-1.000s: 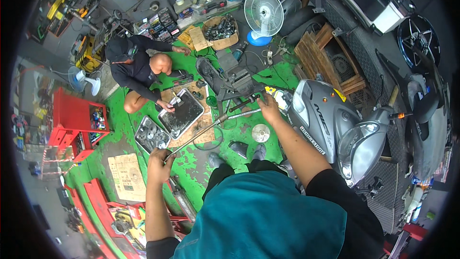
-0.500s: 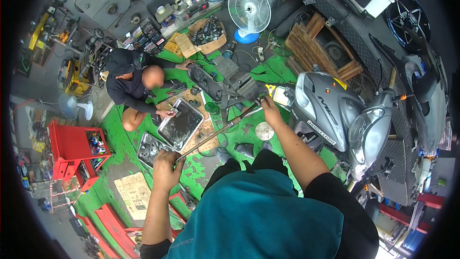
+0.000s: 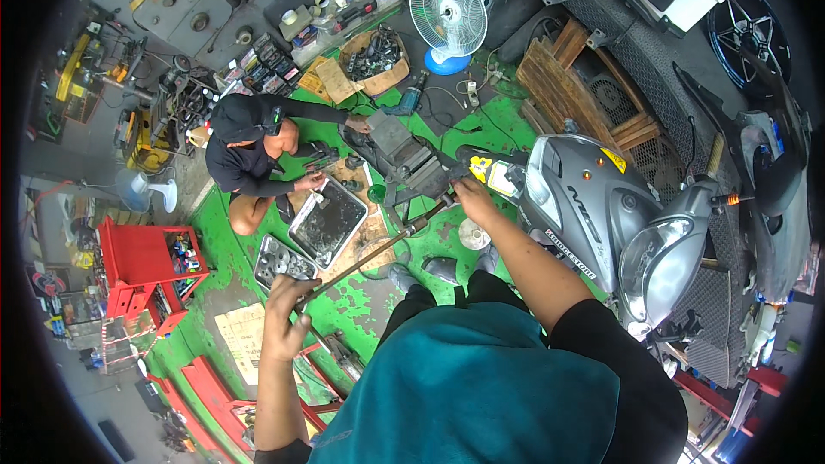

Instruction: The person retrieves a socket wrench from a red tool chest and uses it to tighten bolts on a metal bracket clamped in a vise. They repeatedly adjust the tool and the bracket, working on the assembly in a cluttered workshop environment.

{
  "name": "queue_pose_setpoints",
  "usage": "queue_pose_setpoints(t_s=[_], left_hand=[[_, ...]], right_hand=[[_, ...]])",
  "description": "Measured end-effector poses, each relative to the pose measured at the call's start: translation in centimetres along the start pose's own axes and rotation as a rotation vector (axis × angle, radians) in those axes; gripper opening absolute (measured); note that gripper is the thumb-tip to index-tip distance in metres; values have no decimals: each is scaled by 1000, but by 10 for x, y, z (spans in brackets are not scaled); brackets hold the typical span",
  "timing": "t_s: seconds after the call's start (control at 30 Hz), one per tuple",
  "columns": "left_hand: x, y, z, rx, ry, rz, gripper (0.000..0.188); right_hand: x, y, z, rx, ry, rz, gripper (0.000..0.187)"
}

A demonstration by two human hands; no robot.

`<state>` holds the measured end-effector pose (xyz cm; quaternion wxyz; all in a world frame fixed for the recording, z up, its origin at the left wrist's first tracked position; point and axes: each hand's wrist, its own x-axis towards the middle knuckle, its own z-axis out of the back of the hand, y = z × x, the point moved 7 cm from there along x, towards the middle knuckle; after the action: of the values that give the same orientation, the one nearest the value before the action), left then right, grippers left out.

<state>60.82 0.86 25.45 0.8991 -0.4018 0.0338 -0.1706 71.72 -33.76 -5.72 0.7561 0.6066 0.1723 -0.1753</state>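
Since a second ago the left hand (image 3: 288, 314) has risen a little, keeping its fist closed on the rod (image 3: 369, 253). The right hand (image 3: 468, 193) clasps the far end by the engine (image 3: 412, 163). The rod runs lower-left to upper-right over the green floor (image 3: 344, 301), beside a scooter (image 3: 601, 206); a crouching person (image 3: 249, 150) works at a tray (image 3: 329, 222).

A grey scooter (image 3: 601, 206) stands on the green floor (image 3: 232, 249), with a white fan (image 3: 449, 13) behind it, wooden crates (image 3: 571, 77) beside it, and a crouching person (image 3: 249, 155), metal tray (image 3: 326, 222) and red toolbox (image 3: 142, 271) far to its left.
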Motion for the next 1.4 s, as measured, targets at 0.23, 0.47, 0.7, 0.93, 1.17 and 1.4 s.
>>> queue_pose_setpoints(t_s=[0.23,0.47,0.7,0.93,1.17,1.4], left_hand=[[-11,-3,-14,183,-338,-84,76],[-8,2,-14,83,-581,-133,77],[10,-6,-5,-14,-459,-380,77],[9,5,1,-76,-284,-556,61],[16,1,2,-129,-225,-592,48],[40,-39,3,-128,-245,-562,49]], right_hand=[[9,23,-7,-348,-32,437,42],[-2,34,-8,-408,-190,561,50],[17,79,-1,-338,-178,498,62],[52,89,-34,197,208,424,76],[53,73,-40,342,290,356,82],[47,86,-31,199,187,544,70]])
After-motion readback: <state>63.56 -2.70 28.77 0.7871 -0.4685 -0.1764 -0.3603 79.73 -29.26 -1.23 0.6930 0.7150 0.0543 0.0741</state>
